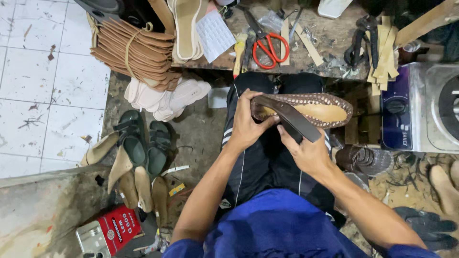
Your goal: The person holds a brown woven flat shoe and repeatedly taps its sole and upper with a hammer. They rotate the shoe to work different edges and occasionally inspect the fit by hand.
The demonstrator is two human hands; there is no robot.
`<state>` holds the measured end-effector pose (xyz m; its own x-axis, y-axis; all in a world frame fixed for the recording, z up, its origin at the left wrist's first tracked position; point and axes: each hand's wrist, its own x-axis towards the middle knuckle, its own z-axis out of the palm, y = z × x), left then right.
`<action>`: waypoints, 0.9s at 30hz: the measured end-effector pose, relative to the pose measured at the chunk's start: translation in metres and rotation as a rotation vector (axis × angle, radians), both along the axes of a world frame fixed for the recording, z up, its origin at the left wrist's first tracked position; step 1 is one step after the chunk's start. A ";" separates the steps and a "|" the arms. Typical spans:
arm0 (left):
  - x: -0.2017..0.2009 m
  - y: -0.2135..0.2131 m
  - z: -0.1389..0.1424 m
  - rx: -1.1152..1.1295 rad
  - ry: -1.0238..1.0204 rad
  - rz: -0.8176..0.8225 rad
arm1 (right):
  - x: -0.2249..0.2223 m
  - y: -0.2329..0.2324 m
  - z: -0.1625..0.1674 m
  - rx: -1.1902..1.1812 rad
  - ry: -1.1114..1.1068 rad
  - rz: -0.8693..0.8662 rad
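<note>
Over the lap, between the knees, sits a sandal sole (315,111) with a woven dark-brown rim and a tan insole. Long axis runs left to right across the view, slightly tilted; one end at the left hand, other end pointing toward the stove (420,110) on the right.

Left hand (246,125): closed around the near-left end of the sole, thumb on top, fingers curled under. Holding it firmly.

Right hand (306,152): below and just right of the left, fingers closed on a dark strap (294,119) that crosses the sole diagonally from upper left to lower right. Strap lies on top of the insole, its lower end pinched in this hand.

Both hands meet at the left third of the sole; the far two-thirds stick out unsupported to the right. Left hand is nearer the sole's end, right hand nearer the strap's free end.

Around: table (330,43) ahead, cluttered, with red-handled scissors (268,47) well apart from the hands. Bundle of brown cut soles (136,52) at upper left. Green sandals (143,143) on the floor to the left, red tin (117,228) lower left. Dark gloves (425,227) at lower right.
</note>
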<state>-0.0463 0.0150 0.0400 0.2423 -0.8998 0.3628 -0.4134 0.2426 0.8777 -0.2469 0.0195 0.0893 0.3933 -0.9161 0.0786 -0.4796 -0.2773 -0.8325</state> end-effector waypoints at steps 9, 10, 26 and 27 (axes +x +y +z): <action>0.002 0.000 0.005 -0.013 -0.009 -0.004 | 0.003 0.006 -0.030 -0.150 -0.126 0.005; 0.002 -0.001 0.005 -0.020 -0.005 -0.016 | 0.002 0.006 -0.030 -0.184 -0.269 0.011; 0.001 0.002 0.011 0.045 0.022 -0.006 | -0.002 0.012 -0.013 -0.235 -0.013 -0.053; 0.001 0.001 0.011 0.002 -0.004 -0.011 | -0.001 0.013 -0.013 -0.163 -0.151 -0.066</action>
